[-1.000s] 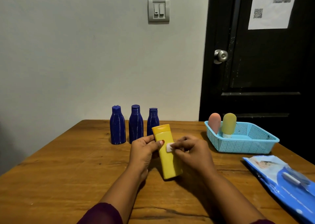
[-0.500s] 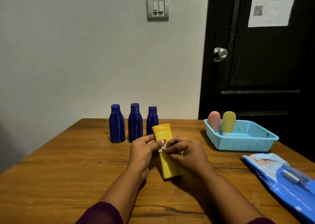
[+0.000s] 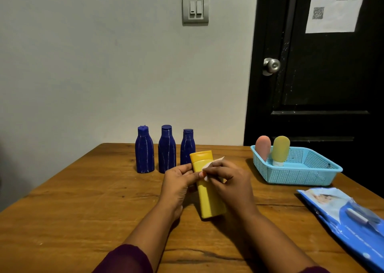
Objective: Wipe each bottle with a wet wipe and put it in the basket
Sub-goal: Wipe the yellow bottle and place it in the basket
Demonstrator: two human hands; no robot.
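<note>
A yellow bottle (image 3: 208, 198) lies tilted at the middle of the wooden table (image 3: 72, 210), cap end away from me. My left hand (image 3: 178, 184) grips its left side near the cap. My right hand (image 3: 228, 181) pinches a small white wet wipe (image 3: 214, 162) against the bottle's upper part. Three dark blue bottles (image 3: 166, 149) stand upright in a row behind. A light blue basket (image 3: 295, 176) at the right holds a pink bottle (image 3: 262, 147) and a yellow-green bottle (image 3: 281, 150), both standing cap down.
A blue wet-wipe pack (image 3: 349, 218) lies at the table's right front edge. A black door (image 3: 324, 75) with a round knob stands behind the basket. A grey wall with a light switch backs the table.
My right hand has slid the wipe leftwards and up across the yellow bottle, and a corner of the wipe now sticks out above my fingers. My left hand keeps its hold.
</note>
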